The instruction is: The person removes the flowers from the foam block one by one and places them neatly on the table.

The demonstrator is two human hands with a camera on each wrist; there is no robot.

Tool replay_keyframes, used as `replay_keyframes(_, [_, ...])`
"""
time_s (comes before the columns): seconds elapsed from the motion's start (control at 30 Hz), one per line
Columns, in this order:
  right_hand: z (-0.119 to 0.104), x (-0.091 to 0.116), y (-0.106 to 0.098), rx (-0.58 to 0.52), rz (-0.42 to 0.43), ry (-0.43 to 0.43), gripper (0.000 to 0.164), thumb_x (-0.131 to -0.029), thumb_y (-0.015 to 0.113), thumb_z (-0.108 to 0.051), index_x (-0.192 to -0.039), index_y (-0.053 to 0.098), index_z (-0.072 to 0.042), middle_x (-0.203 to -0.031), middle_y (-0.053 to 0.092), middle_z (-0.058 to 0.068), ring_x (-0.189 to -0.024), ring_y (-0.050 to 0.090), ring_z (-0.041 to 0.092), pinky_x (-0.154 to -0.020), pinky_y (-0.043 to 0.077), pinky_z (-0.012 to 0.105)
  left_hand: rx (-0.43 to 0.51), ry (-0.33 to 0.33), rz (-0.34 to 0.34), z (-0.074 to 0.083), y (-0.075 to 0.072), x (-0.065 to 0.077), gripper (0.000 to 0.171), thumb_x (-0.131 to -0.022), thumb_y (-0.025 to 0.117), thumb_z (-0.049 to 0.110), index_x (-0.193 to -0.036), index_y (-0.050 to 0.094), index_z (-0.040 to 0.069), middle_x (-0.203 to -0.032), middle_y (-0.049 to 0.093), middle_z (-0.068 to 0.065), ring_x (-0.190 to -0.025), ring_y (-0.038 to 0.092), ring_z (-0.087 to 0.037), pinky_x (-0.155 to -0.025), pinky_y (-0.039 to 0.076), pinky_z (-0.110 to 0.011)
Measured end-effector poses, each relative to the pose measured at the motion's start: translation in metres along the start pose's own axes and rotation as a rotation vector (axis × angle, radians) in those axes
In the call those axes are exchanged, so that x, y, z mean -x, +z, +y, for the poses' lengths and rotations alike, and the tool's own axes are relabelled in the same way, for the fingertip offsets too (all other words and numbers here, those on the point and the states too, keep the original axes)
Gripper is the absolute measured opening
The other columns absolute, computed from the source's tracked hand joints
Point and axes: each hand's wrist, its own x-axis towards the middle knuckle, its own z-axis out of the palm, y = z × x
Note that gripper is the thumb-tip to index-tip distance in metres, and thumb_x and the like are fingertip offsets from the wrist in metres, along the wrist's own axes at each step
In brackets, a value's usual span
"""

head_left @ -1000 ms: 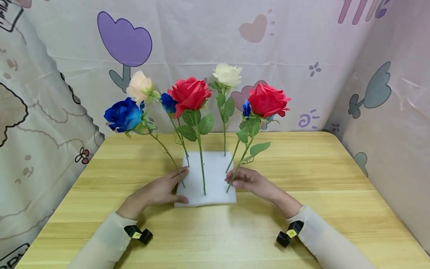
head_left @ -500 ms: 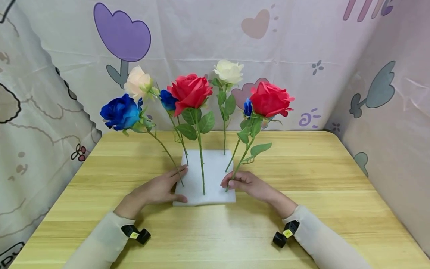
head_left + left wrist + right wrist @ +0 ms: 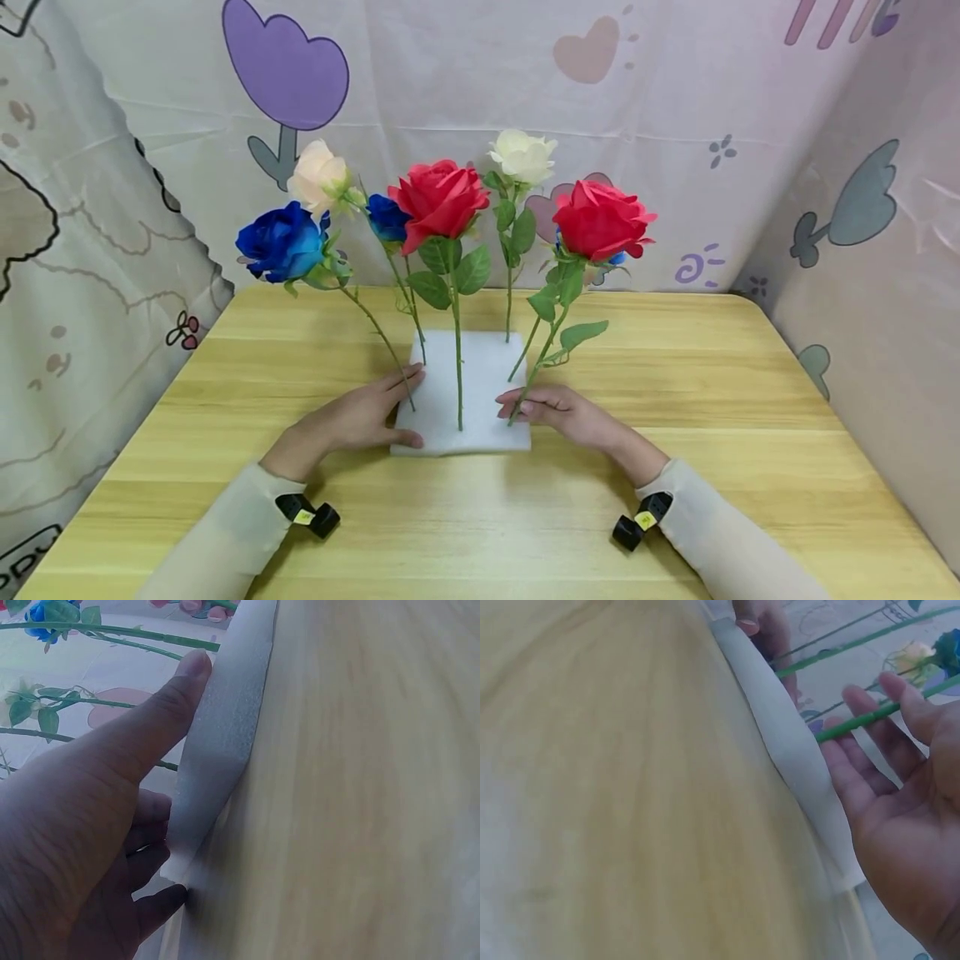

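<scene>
Roses (image 3: 441, 200) in white foam block (image 3: 487, 375), between the hands on worktop (image 3: 675, 358).
Left hand (image 3: 358, 419): spread, at foam's left edge. Right hand (image 3: 570, 414): fingers loose around near-right stem (image 3: 542, 357); pinch unclear. Judged step: seating that stem; next move likely calls for gentle release.

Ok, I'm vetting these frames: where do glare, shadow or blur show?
Head view: fairly sharp, pale sheen on the light wooden table before the square white foam slab; left wrist view: table grain smeared, the slab's facing side in shade; right wrist view: grain smeared again, the pale peach rose at upper right soft.
</scene>
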Motion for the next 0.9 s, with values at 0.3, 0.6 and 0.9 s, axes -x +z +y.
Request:
replay_keyframes(0.3, [-0.008,-0.004,0.008,0.082,0.1,0.052,0.031,-0.104,0.041,0.0,-0.129,0.057,0.008,-0.113,0.067,0.016,-0.109,0.063,0.026,-0.095,0.051,0.035,-0.001,0.016,0.01,-0.001,-0.003,-0.001,0.107,-0.08,0.059,0.073,-0.153,0.028,0.002,-0.16,0.023,-0.015,-0.14,0.032,-0.035,-0.107,0.038,-0.046])
replay_keyframes(0.6, [-0.011,-0.004,0.013,0.09,0.142,0.033,0.027,-0.103,0.04,0.004,-0.117,0.061,0.013,-0.115,0.062,0.026,-0.106,0.063,0.029,-0.092,0.052,0.036,0.017,0.014,0.0,0.001,-0.004,0.0,0.106,-0.08,0.058,0.072,-0.152,0.029,0.0,-0.159,0.023,-0.016,-0.14,0.033,-0.034,-0.106,0.039,-0.045])
replay_keyframes(0.9, [-0.013,-0.001,0.015,-0.003,0.181,0.003,0.025,-0.104,0.039,0.002,-0.114,0.058,0.014,-0.11,0.06,0.028,-0.104,0.062,0.038,-0.092,0.052,0.041,0.008,0.019,0.002,-0.001,-0.001,0.001,0.106,-0.08,0.057,0.073,-0.152,0.029,0.001,-0.159,0.023,-0.015,-0.141,0.031,-0.033,-0.107,0.038,-0.044])
